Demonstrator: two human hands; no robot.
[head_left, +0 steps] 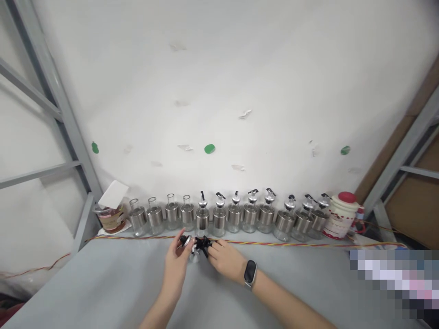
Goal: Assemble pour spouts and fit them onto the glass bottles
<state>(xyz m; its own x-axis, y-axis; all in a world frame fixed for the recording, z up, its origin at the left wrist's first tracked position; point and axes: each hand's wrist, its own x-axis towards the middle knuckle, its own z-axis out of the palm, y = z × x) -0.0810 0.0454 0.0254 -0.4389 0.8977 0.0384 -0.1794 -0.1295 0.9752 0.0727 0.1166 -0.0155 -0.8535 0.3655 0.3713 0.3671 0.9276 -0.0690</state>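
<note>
My left hand (175,258) has its thumb and fingers closed around a silver-and-black pour spout (186,240). Close beside it, my right hand (223,257) has curled fingers at a cluster of black spout parts (205,242), and seems to pinch one of them. Below, between the hands, another silver spout (194,256) sits low over the grey table. Just behind stands a row of glass bottles with steel sleeves. Several at the left, such as this open-necked bottle (187,211), bear no spout. The others, like this bottle (219,218), carry silver-and-black spouts.
A red and yellow twisted cord (274,244) runs along the grey table (137,278) before the bottles. A tub (112,219) with a white lid stands far left, a cream jar (340,217) with a red top at right. Metal frame posts flank the white wall.
</note>
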